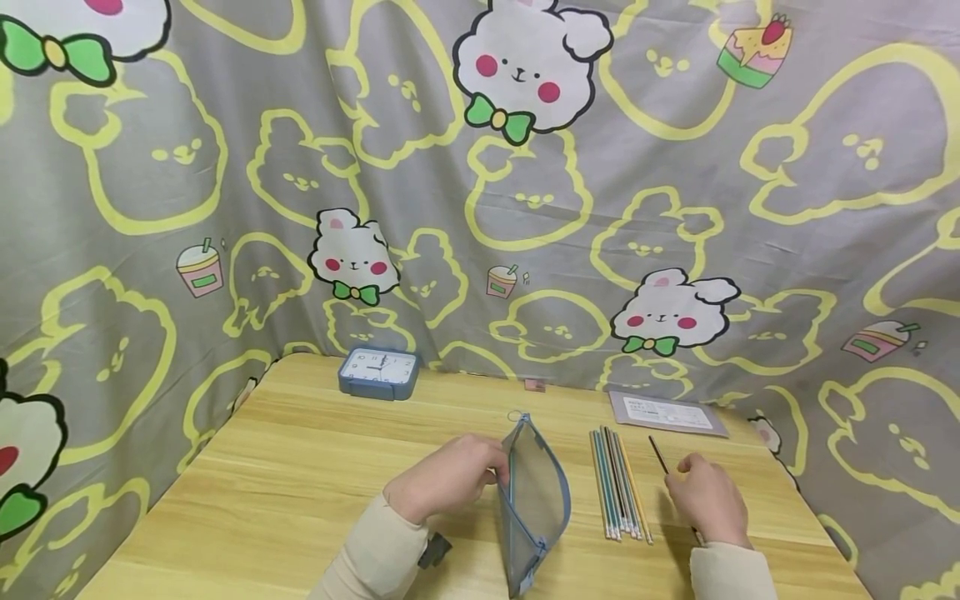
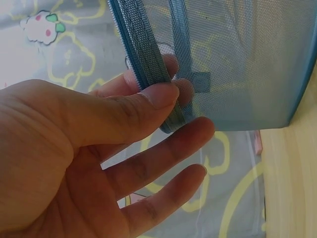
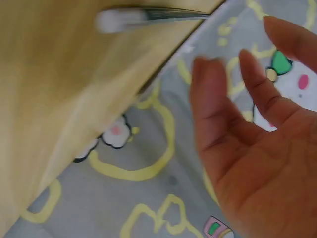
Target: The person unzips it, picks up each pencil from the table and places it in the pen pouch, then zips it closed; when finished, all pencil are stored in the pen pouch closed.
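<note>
My left hand (image 1: 457, 475) pinches the zipper edge of a blue mesh zip pouch (image 1: 551, 487) between thumb and fingers. The pouch stands on the table with its mouth spread apart. In the left wrist view, the thumb lies on the zipper tape (image 2: 143, 54) while the lower fingers extend loosely. Over a dark pencil (image 1: 657, 452) on the right hovers my right hand (image 1: 708, 497), which hides the pencil's middle. The right wrist view shows this hand's fingers (image 3: 210, 94) spread, holding nothing. Between pouch and right hand lies a bundle of several pencils (image 1: 617, 483), their erasers toward me.
A blue desk clock (image 1: 378, 373) stands at the table's back left. Toward the back right lies a flat grey packet (image 1: 670, 414) with a white label. The wooden table (image 1: 300, 467) ends against a cartoon-print curtain (image 1: 420, 167).
</note>
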Motion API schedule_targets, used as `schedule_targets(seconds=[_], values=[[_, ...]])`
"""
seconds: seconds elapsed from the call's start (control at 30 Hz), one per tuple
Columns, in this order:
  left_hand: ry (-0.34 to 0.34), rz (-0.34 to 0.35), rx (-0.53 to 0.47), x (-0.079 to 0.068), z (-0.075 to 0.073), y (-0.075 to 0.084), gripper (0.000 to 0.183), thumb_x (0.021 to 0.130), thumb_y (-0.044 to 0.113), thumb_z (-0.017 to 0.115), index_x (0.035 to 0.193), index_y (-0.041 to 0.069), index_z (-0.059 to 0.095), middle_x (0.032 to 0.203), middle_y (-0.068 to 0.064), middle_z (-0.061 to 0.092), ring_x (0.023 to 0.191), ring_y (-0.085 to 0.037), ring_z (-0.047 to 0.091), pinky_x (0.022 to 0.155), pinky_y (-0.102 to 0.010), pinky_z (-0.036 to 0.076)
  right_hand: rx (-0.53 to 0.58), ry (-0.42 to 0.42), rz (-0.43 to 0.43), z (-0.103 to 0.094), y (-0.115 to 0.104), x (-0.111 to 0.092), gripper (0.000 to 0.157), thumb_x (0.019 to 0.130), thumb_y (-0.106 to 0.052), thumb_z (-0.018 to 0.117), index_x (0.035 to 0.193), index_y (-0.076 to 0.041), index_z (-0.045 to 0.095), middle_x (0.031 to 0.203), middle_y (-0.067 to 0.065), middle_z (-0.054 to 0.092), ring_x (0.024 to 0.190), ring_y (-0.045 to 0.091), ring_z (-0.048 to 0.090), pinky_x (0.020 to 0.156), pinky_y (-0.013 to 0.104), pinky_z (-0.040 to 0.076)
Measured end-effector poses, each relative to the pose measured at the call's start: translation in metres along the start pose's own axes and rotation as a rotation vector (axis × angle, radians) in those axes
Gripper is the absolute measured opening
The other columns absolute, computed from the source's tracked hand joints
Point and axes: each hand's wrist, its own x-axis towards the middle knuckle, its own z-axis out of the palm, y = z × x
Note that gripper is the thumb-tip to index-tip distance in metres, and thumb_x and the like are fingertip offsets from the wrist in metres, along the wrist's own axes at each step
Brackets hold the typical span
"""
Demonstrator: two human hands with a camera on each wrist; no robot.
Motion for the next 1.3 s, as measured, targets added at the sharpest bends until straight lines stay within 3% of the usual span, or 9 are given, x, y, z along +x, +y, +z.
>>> schedule_targets(seconds=[0.1,0.23,0.47,0.7,0.9,1.03,1.17,1.3], values=[[0.005,0.005,0.004,0.001,0.000,0.000,0.024,0.092,-0.008,0.074,0.089,0.015,0.078,0.090,0.009,0.071,0.091,-0.001,0.067,0.084,-0.014,0.057,-0.009,-0.020,0.031,0.006,0.007,0.001,0.043,0.098,-0.020,0.054,0.125,0.013,0.059,0.122,0.040,0.063,0.099,0.051,0.066,0.080,0.062,0.055],[0.007,0.005,-0.002,0.001,-0.001,0.000,0.024,0.091,-0.009,0.074,0.088,0.015,0.078,0.090,0.009,0.071,0.090,-0.001,0.066,0.084,-0.015,0.057,-0.018,-0.052,0.005,0.013,0.010,0.003,0.041,0.095,-0.017,0.052,0.123,0.012,0.058,0.119,0.039,0.064,0.102,0.053,0.066,0.082,0.065,0.055],[0.003,-0.003,-0.008,0.000,-0.003,0.001,0.023,0.092,-0.009,0.074,0.089,0.014,0.078,0.091,0.008,0.071,0.091,-0.001,0.067,0.083,-0.014,0.057,-0.024,-0.054,-0.031,0.021,0.003,0.005,0.028,0.092,-0.012,0.055,0.114,0.004,0.062,0.111,0.033,0.068,0.090,0.043,0.068,0.070,0.058,0.056],[0.004,-0.004,-0.018,0.000,-0.002,0.000,0.024,0.091,-0.009,0.074,0.089,0.014,0.078,0.090,0.009,0.072,0.090,0.000,0.066,0.083,-0.014,0.057,-0.047,-0.038,-0.019,0.027,-0.004,0.003,0.022,0.089,-0.002,0.052,0.108,0.000,0.064,0.104,0.033,0.068,0.082,0.045,0.067,0.062,0.057,0.054],[0.010,-0.002,-0.016,0.000,-0.001,0.000,0.023,0.092,-0.009,0.074,0.088,0.014,0.078,0.090,0.009,0.072,0.089,-0.001,0.067,0.083,-0.014,0.057,-0.032,-0.038,-0.038,0.029,-0.008,0.001,0.013,0.074,-0.001,0.060,0.087,-0.005,0.060,0.080,0.015,0.065,0.072,0.034,0.059,0.059,0.046,0.049],[0.008,-0.007,-0.019,0.000,0.000,0.000,0.022,0.092,-0.007,0.074,0.089,0.014,0.079,0.090,0.008,0.072,0.090,-0.002,0.068,0.083,-0.015,0.057,-0.034,-0.018,-0.083,0.031,-0.010,0.000,0.011,0.073,-0.008,0.066,0.079,-0.008,0.057,0.074,0.006,0.061,0.070,0.029,0.057,0.060,0.042,0.046],[0.001,-0.015,-0.016,0.000,0.000,0.000,0.020,0.093,-0.006,0.075,0.090,0.013,0.080,0.090,0.008,0.072,0.090,-0.004,0.070,0.083,-0.016,0.057,0.020,-0.039,-0.079,0.027,-0.017,-0.001,0.016,0.080,-0.015,0.072,0.087,-0.006,0.061,0.075,0.003,0.064,0.072,0.026,0.059,0.064,0.040,0.046],[-0.004,-0.021,-0.017,0.000,-0.001,0.000,0.019,0.092,-0.005,0.075,0.091,0.013,0.081,0.091,0.008,0.072,0.090,-0.005,0.070,0.083,-0.016,0.057,0.160,-0.072,-0.049,0.014,-0.037,-0.005,0.025,0.087,-0.018,0.073,0.104,-0.001,0.064,0.075,0.002,0.071,0.068,0.019,0.066,0.063,0.036,0.048]])
